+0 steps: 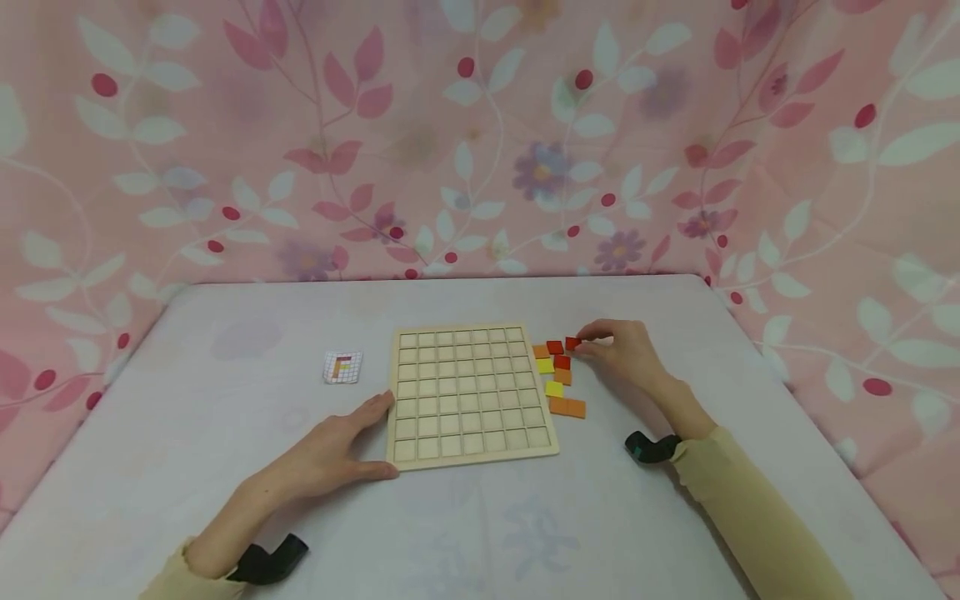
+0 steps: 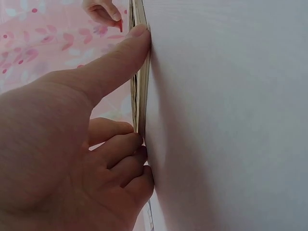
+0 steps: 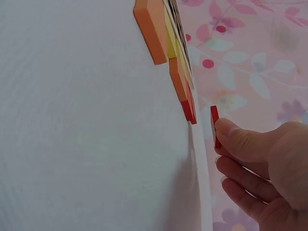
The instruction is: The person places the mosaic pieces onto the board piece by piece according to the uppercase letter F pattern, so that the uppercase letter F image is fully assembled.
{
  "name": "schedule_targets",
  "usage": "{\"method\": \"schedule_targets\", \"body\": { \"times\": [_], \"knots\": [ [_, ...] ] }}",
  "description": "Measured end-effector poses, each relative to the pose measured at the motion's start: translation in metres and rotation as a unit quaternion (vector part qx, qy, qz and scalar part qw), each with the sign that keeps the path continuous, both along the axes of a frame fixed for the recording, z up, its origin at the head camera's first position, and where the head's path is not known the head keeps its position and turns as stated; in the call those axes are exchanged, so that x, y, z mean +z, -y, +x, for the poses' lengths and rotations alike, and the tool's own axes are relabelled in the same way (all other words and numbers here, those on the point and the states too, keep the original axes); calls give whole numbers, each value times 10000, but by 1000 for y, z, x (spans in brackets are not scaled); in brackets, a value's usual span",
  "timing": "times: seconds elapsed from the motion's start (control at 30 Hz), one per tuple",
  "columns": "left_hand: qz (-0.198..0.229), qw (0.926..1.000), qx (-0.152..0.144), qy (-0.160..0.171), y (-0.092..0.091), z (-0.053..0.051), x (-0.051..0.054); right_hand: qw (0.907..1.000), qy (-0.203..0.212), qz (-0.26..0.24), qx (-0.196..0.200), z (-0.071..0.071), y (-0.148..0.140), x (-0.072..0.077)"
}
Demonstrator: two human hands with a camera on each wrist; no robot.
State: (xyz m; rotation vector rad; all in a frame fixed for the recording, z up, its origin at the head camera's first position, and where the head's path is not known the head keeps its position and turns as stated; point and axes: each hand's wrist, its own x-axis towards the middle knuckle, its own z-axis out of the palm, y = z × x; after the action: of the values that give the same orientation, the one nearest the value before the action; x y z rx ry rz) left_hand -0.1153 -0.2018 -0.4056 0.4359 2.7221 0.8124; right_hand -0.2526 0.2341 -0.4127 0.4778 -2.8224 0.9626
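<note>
A pale wooden grid board (image 1: 472,462) lies on the table, its squares bare. With thumb and fingers spread, my left hand (image 1: 330,454) rests against the board's left side and near-left corner. In the left wrist view, the thumb (image 2: 115,65) presses along the board's edge. At the far right of the board, my right hand (image 1: 622,354) pinches a small red square tile (image 3: 215,126) between thumb and fingers, raised above the table. Orange tiles (image 1: 567,407), yellow tiles (image 1: 553,389) and more red tiles (image 1: 562,362) lie beside the board's right edge.
A small card (image 1: 342,367) with a coloured grid pattern lies left of the board. The white-covered table (image 1: 247,350) meets a pink floral cloth (image 1: 420,142) at the back. Black bands (image 1: 268,560) sit on both wrists.
</note>
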Motion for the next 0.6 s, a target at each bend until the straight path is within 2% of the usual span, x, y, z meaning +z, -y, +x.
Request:
{"method": "schedule_targets", "body": {
  "times": [0.17,0.33,0.6],
  "knots": [
    [5,10000,-47,-57,0,0,-1,9997,-175,-46,185,-3,13,8],
    [27,9999,-106,-125,0,0,-2,9995,-104,-159,247,-4,36,15],
    [8,9998,-121,-177,0,1,-1,9980,-67,-375,499,-7,71,17]
  ]
}}
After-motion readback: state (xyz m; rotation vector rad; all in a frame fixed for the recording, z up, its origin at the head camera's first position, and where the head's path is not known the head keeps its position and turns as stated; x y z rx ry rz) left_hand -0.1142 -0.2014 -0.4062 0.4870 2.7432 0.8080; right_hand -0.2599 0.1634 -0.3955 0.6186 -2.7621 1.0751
